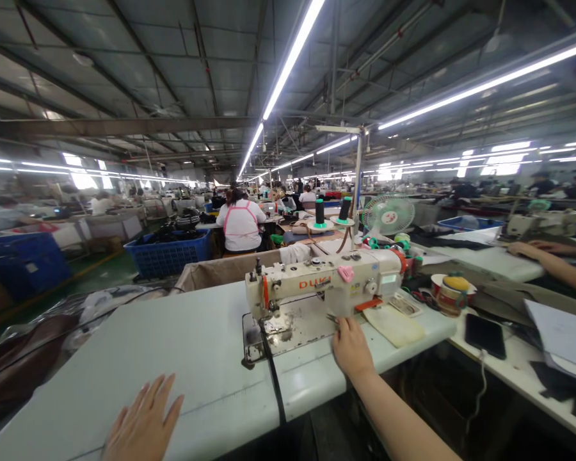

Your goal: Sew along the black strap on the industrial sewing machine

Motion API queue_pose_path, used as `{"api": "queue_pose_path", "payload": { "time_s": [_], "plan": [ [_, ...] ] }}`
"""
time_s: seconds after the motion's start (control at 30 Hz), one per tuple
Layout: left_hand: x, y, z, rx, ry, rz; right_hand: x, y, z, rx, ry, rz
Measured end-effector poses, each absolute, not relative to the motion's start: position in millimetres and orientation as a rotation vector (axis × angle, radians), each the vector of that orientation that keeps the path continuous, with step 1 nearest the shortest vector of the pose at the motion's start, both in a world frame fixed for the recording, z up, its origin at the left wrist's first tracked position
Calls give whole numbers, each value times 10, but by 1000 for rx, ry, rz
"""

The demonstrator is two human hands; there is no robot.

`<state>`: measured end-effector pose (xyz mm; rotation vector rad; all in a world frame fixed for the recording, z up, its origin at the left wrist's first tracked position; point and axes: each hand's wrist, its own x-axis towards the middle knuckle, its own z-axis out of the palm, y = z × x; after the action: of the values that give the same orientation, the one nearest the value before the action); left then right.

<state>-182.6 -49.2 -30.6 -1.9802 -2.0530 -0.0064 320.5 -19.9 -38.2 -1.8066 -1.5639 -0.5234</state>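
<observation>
My left hand (143, 419) is over the pale table top (182, 339) at the lower left, fingers spread and nothing in it. My right hand (351, 346) is at the bed of a sewing machine (326, 282), its fingers closed on a small pointed metal tool (333, 317), mostly hidden by the fingers. Left of that hand, a narrow black strap (274, 378) runs from near the needle area across the table and over its front edge. Beyond the wrist lies a pale yellow cloth (394, 325), beside the machine's base.
A phone (484, 335) with a cable and white papers (564, 339) lie on the side table at right. A tape-wrapped cup (451, 296) and a fan (388, 214) stand behind. At right, a co-worker's arms (557, 262) reach in. A blue crate (170, 250) stands at back left.
</observation>
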Motion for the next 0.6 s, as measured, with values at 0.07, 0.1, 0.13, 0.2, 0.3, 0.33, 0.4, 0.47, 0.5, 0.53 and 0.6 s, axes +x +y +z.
{"api": "queue_pose_path", "payload": {
  "time_s": [0.07, 0.1, 0.13, 0.2, 0.3, 0.33, 0.4, 0.47, 0.5, 0.53, 0.6],
  "plan": [
    [-1981, -533, -289, -1994, -2052, 83, 3194, -238, -406, -1810, -1563, -514],
    [-2023, -541, -281, -2006, -2051, 113, 3189, -254, -414, -1808, -1569, -512],
    [-2045, -543, -271, -2016, -2051, 130, 3184, -268, -418, -1802, -1580, -512],
    [-2049, -538, -246, -2030, -2039, 137, 3172, -285, -411, -1778, -1623, -513],
    [-2021, -512, -207, -2123, -1920, 190, 3145, -303, -355, -1704, -1731, -510],
    [-2015, -493, -200, -2148, -1871, 237, 3133, -311, -327, -1665, -1781, -506],
    [-2015, -433, -201, -2151, -1830, 325, 3111, -329, -267, -1563, -1904, -494],
    [-2036, -346, -229, -2161, -1838, 328, 3099, -341, -217, -1448, -2032, -477],
    [-2053, -297, -251, -2194, -1835, 298, 3098, -342, -198, -1395, -2087, -467],
    [-2072, -248, -276, -2245, -1812, 261, 3102, -338, -184, -1352, -2130, -457],
    [-2111, -166, -330, -2327, -1758, 203, 3118, -325, -165, -1287, -2191, -441]
  ]
}}
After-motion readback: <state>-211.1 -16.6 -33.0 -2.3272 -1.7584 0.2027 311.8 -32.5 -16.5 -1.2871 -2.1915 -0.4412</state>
